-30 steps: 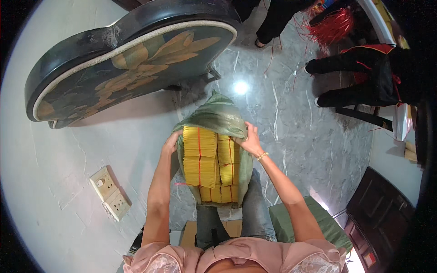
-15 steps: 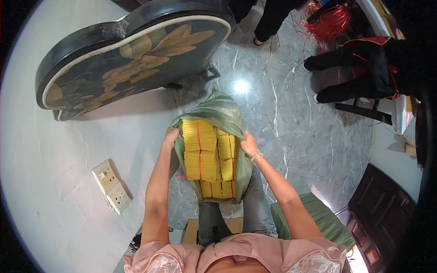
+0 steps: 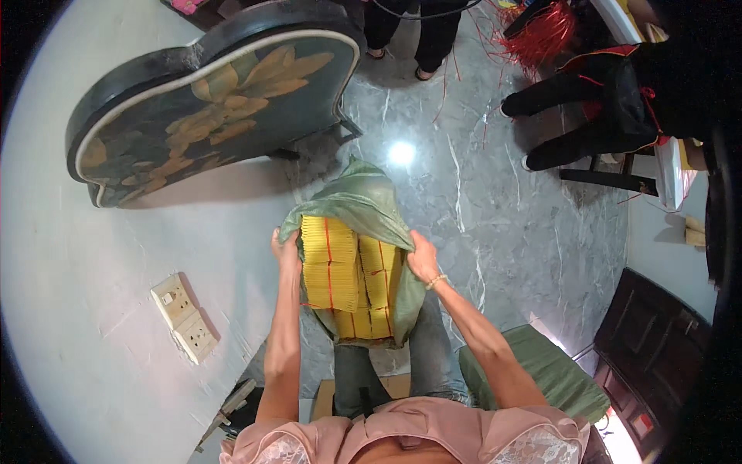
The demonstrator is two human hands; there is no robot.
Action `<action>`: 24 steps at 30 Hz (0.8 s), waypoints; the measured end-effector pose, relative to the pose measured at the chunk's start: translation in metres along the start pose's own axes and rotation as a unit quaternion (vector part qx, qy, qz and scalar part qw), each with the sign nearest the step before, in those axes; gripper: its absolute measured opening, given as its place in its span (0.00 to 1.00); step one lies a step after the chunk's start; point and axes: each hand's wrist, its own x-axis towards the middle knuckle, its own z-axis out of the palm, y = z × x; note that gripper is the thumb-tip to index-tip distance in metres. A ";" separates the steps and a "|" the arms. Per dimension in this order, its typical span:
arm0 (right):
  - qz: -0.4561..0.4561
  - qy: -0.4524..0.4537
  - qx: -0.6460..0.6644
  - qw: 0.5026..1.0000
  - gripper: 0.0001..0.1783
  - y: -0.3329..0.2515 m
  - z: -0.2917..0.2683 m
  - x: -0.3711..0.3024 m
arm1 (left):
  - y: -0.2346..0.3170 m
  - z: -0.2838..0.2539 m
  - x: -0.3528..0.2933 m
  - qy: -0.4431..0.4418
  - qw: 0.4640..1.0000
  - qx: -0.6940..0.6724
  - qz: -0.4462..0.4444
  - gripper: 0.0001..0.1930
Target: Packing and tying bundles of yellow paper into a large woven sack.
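Just beyond the jeans-clad legs [image 3: 434, 357], I have the green sack [image 3: 348, 199] centred, its mouth facing up at me. My left hand [image 3: 287, 247] grips the rim's left edge and my right hand [image 3: 422, 258] the right edge, set apart, I judge, to spread the opening. Yellow bundles [image 3: 342, 282] stack inside, red ties [image 3: 329, 271] likely holding each together. Farther left stands a flowered panel [image 3: 224, 108]; far right, a person [image 3: 560, 149] in black trousers.
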 end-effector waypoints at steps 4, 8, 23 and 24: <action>-0.009 0.050 0.088 0.995 0.17 0.012 -0.003 -0.003 | 0.003 -0.014 0.008 -0.054 0.962 0.247 0.106 0.10; 0.127 0.071 0.063 0.987 0.37 0.022 0.016 -0.025 | 0.000 -0.030 -0.007 -0.062 0.955 0.289 0.004 0.19; 0.271 -0.053 0.085 0.957 0.20 0.142 0.080 -0.179 | -0.204 -0.187 -0.153 0.016 0.938 0.247 -0.242 0.19; 0.271 -0.048 0.081 0.958 0.20 0.150 0.081 -0.176 | -0.212 -0.183 -0.155 0.062 0.935 0.228 -0.264 0.19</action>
